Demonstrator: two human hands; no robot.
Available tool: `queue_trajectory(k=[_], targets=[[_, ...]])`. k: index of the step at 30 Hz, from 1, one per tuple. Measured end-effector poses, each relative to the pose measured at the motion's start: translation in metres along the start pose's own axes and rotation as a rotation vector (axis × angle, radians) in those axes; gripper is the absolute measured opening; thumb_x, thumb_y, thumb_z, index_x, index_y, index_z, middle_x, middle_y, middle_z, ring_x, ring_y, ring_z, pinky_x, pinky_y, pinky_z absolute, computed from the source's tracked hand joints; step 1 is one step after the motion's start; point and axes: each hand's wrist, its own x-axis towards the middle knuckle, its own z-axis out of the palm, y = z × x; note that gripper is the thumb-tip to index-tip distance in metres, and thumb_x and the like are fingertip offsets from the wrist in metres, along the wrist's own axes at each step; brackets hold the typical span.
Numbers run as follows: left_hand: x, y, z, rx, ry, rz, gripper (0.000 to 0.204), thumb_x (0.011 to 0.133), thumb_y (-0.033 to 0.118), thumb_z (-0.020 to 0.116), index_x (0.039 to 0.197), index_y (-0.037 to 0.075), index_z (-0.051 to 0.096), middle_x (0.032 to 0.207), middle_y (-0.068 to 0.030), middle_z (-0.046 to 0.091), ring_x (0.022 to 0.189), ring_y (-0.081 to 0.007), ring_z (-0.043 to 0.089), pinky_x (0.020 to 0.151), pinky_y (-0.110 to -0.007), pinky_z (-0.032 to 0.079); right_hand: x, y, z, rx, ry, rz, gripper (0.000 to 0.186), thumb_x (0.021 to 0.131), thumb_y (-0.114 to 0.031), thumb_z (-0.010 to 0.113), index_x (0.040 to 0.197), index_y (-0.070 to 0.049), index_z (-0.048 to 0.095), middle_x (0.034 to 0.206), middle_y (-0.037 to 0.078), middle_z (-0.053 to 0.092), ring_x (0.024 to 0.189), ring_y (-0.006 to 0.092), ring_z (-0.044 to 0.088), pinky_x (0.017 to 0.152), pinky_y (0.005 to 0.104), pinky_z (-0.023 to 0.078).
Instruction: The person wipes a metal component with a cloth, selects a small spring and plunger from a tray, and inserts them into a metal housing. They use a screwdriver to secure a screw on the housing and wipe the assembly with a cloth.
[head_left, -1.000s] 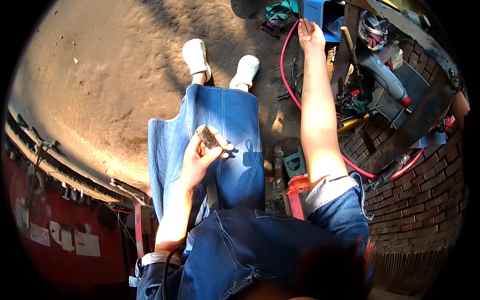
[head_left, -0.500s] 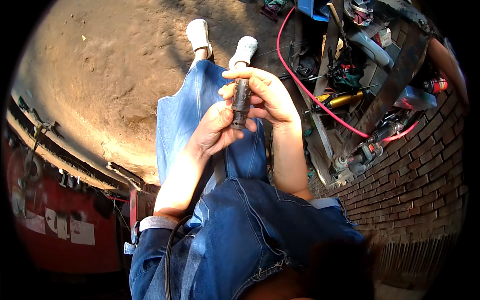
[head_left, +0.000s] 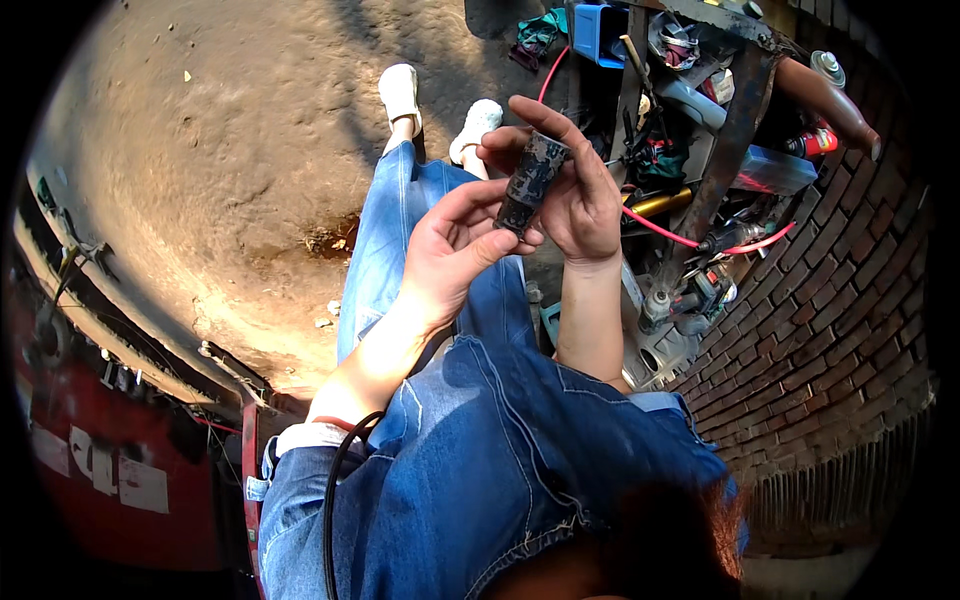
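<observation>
I hold a dark, mottled metal cylinder point(head_left: 532, 180), like a socket, tilted above my lap of blue denim point(head_left: 365, 250). My left hand point(head_left: 453, 240) grips its lower end with thumb and fingertips. My right hand point(head_left: 578, 195) is closed loosely around its upper part from the right, with the index finger raised over the top.
At the right stands a rusty metal frame point(head_left: 738, 130) with a blue plastic bin point(head_left: 600, 35), rags, tools and a red hose point(head_left: 660, 227), beside brick paving point(head_left: 820, 340). Bare ground point(head_left: 230, 170) lies ahead around my white shoes. A red surface point(head_left: 100, 500) is at lower left.
A second ago my left hand alone held the cylinder while my right arm reached forward. My right hand has since come onto it, and both hands have moved up and right with it.
</observation>
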Motion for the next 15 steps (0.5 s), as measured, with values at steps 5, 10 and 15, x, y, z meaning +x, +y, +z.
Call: queue_trajectory(k=[5, 10, 15], targets=[[-0.007, 0.032, 0.003, 0.009, 0.115, 0.129, 0.044, 0.079, -0.002, 0.067, 0.117, -0.003, 0.046, 0.106, -0.0142, 0.056, 0.090, -0.0192, 0.060, 0.080, -0.032, 0.053, 0.016, 0.001, 0.043, -0.177, 0.117, 0.000, 0.054, 0.095, -0.035, 0.043, 0.133, 0.004, 0.037, 0.115, 0.020, 0.057, 0.107, 0.0247, 0.056, 0.094, 0.0350, 0.042], [-0.009, 0.068, -0.002, -0.036, 0.119, -0.002, 0.041, 0.083, 0.001, 0.063, 0.119, -0.005, 0.046, 0.100, -0.0142, 0.060, 0.083, -0.0201, 0.063, 0.076, -0.030, 0.054, 0.036, 0.000, 0.072, -0.401, 0.305, 0.047, 0.038, 0.093, -0.024, 0.053, 0.123, 0.000, 0.051, 0.101, 0.013, 0.064, 0.086, 0.0125, 0.061, 0.076, 0.0238, 0.048], [0.002, 0.093, 0.003, -0.003, 0.089, -0.038, 0.037, 0.087, 0.004, 0.059, 0.120, -0.006, 0.046, 0.101, -0.0163, 0.061, 0.082, -0.0198, 0.064, 0.075, -0.030, 0.054, 0.057, -0.017, 0.089, -0.564, 0.371, 0.026, 0.034, 0.093, -0.022, 0.054, 0.120, -0.001, 0.055, 0.097, 0.010, 0.065, 0.086, 0.0123, 0.062, 0.075, 0.0236, 0.049]])
